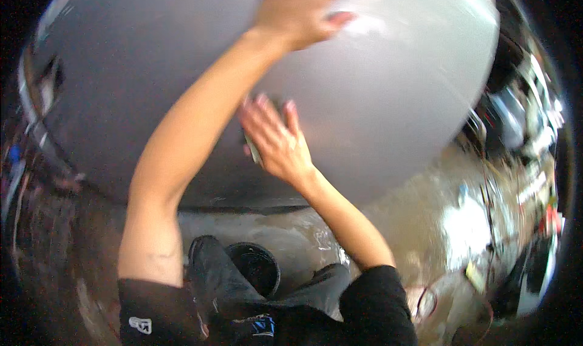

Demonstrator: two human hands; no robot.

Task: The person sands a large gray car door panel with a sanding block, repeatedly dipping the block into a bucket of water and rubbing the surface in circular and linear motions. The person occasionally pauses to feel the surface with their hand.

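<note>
A broad, smooth grey panel (376,103), curved like car bodywork, fills most of the view in front of me. My left hand (297,15) lies on its far part, with the fingers stretched and the thumb apart; the fingertips run out at the top edge. Closer in, my right hand (276,139) presses against the panel. Under its palm is a thin, pale pad (254,155), mostly covered, with only one edge showing. Both hands are slightly blurred.
A round black bucket (258,267) stands on the wet floor (419,224) between my knees. At the right lie a yellowish block (475,278), a reddish loop like a hose (427,301) and blurred dark clutter (528,273).
</note>
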